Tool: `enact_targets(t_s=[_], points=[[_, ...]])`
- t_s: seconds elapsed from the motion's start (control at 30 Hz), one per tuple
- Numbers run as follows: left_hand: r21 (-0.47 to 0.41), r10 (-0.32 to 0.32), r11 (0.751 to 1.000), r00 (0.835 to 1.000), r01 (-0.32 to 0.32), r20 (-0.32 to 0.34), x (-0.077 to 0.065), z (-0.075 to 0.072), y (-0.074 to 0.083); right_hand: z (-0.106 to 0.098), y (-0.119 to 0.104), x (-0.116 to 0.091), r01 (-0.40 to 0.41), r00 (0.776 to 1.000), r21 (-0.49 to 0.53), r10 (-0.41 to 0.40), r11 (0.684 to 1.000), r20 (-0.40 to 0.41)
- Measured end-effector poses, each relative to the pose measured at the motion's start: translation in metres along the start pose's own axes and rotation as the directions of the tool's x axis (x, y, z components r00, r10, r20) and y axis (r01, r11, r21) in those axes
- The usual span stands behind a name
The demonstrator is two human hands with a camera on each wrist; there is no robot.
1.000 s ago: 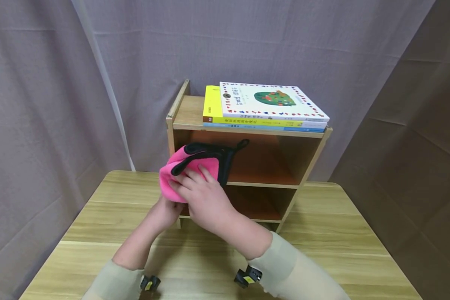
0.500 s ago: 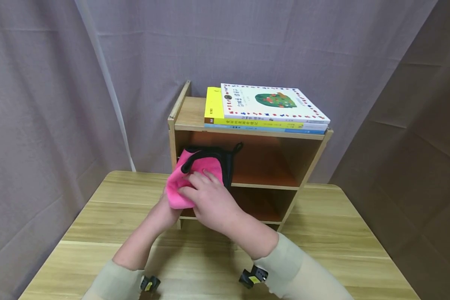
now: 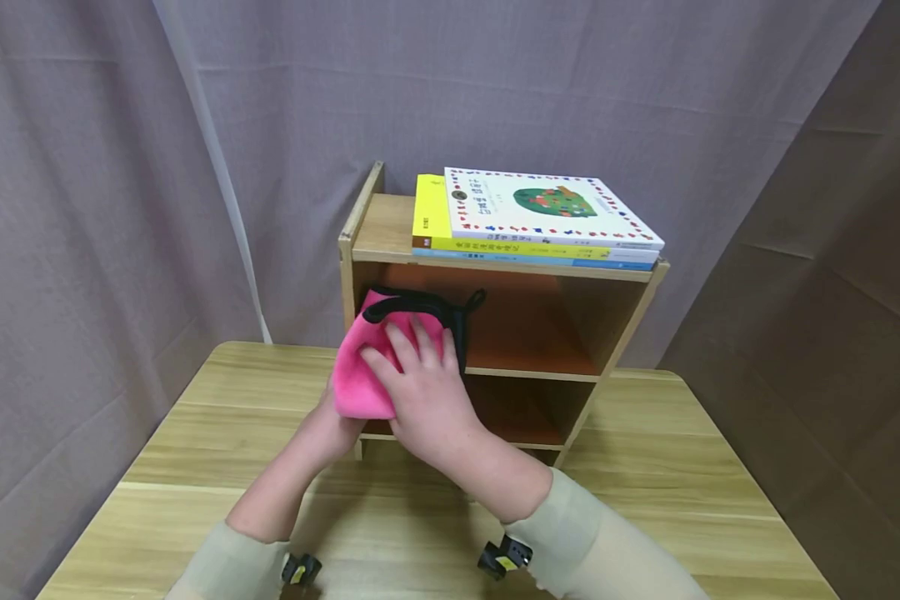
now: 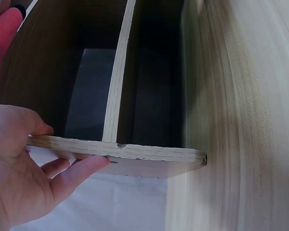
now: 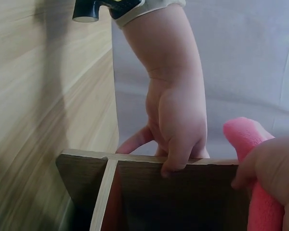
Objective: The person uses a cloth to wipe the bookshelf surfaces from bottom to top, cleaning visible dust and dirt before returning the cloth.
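A small wooden bookshelf (image 3: pixel 532 374) stands upright on the table. My left hand (image 3: pixel 335 427) grips its left side panel (image 4: pixel 154 151); in the left wrist view the thumb lies on the inner face and the fingers on the outer. My right hand (image 3: pixel 435 408) holds a pink cloth (image 3: pixel 362 385) with black trim and a black loop at the panel's front edge, just above the left hand. Its fingers are spread over the cloth in the head view. The right wrist view shows the cloth (image 5: pixel 266 211) bunched under that hand, beside the panel edge.
Several thin books (image 3: pixel 555 204) lie stacked on the bookshelf's top board. Below are open compartments with reddish-brown backs. The wooden table (image 3: pixel 690 492) runs around the bookshelf, and grey curtains (image 3: pixel 292 108) hang behind and at the sides. A small camera sits at each wrist.
The pink cloth and right hand have shifted slightly right and down, and the right fingers have spread further up over the cloth. The left hand keeps its grip on the panel.
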State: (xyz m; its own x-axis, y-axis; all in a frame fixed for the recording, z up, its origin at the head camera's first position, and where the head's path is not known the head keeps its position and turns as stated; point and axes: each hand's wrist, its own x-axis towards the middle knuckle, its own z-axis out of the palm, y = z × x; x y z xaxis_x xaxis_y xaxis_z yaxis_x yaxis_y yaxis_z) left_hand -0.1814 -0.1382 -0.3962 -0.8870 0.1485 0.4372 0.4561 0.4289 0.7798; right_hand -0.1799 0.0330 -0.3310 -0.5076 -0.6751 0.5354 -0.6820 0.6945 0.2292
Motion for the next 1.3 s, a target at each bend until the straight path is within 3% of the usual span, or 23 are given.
enact_targets(t_s=[0.1, 0.2, 0.33, 0.43, 0.63, 0.77, 0.97, 1.3], points=[[0.044, -0.011, 0.999, 1.0, 0.011, 0.005, 0.001, 0.002, -0.014, -0.001, 0.001, -0.001, 0.004, 1.0, -0.031, -0.003, 1.0, 0.024], [0.075, -0.015, 0.997, 1.0, 0.014, 0.006, 0.001, 0.001, -0.013, 0.0, 0.003, -0.002, 0.029, 1.0, -0.038, -0.029, 0.999, 0.011], [0.179, -0.033, 0.983, 0.999, 0.032, 0.004, -0.001, 0.001, -0.013, 0.001, 0.008, -0.002, 0.072, 0.997, -0.036, -0.073, 0.997, -0.031], [0.235, -0.074, 0.97, 0.997, 0.068, 0.016, -0.003, 0.0, -0.012, 0.0, 0.013, 0.0, 0.109, 0.991, -0.017, -0.11, 0.994, -0.082], [0.21, -0.209, 0.958, 0.977, 0.196, 0.041, -0.005, 0.0, -0.01, -0.004, 0.022, 0.002, 0.164, 0.976, 0.03, -0.158, 0.986, -0.152], [0.222, -0.259, 0.945, 0.965, 0.242, 0.051, -0.004, 0.0, -0.01, -0.008, 0.027, 0.002, 0.18, 0.967, 0.075, -0.162, 0.981, -0.198], [0.229, -0.296, 0.934, 0.953, 0.275, 0.06, -0.005, 0.0, -0.01, -0.017, 0.032, 0.0, 0.219, 0.939, 0.144, -0.169, 0.965, -0.301], [0.235, -0.299, 0.931, 0.953, 0.28, 0.047, -0.006, 0.001, -0.011, -0.043, 0.036, 0.001, 0.288, 0.891, 0.122, -0.219, 0.95, -0.397]])
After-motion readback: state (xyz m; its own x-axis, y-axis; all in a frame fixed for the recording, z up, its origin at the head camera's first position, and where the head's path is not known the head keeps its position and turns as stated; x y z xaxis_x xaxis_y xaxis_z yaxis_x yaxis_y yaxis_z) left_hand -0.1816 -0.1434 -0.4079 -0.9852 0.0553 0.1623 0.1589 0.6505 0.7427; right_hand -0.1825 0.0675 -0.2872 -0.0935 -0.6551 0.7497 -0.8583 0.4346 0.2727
